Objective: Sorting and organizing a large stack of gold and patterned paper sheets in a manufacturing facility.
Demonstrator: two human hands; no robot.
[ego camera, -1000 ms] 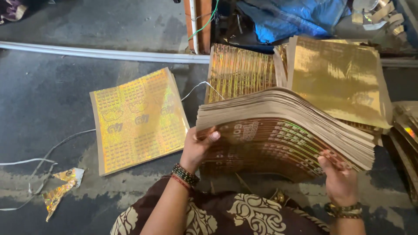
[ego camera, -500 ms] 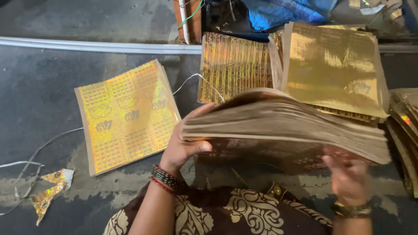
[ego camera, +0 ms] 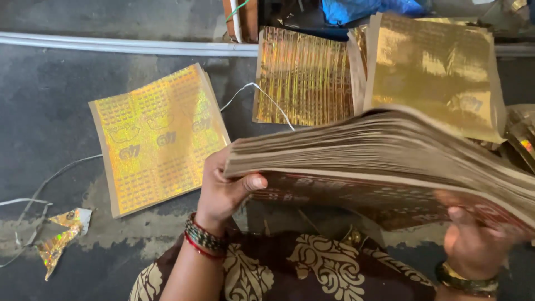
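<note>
My left hand [ego camera: 225,187] grips the left end of a thick stack of brown paper sheets [ego camera: 384,150], thumb pressed on the underside. My right hand [ego camera: 473,239] holds the right underside of the same stack, which is lifted and tilted so its edges face me; a dark red print shows underneath. Bangles circle both wrists.
A gold holographic sheet pile [ego camera: 159,136] lies on the dark floor to the left. More gold sheets [ego camera: 304,75] and a gold-faced pile [ego camera: 440,69] sit behind the stack. A foil scrap [ego camera: 58,239] and white cords [ego camera: 33,192] lie at the left. A white pipe [ego camera: 122,44] runs along the back.
The stack, earlier fanned out flat, has been gathered and raised toward me by both hands. The view has shifted slightly to the right.
</note>
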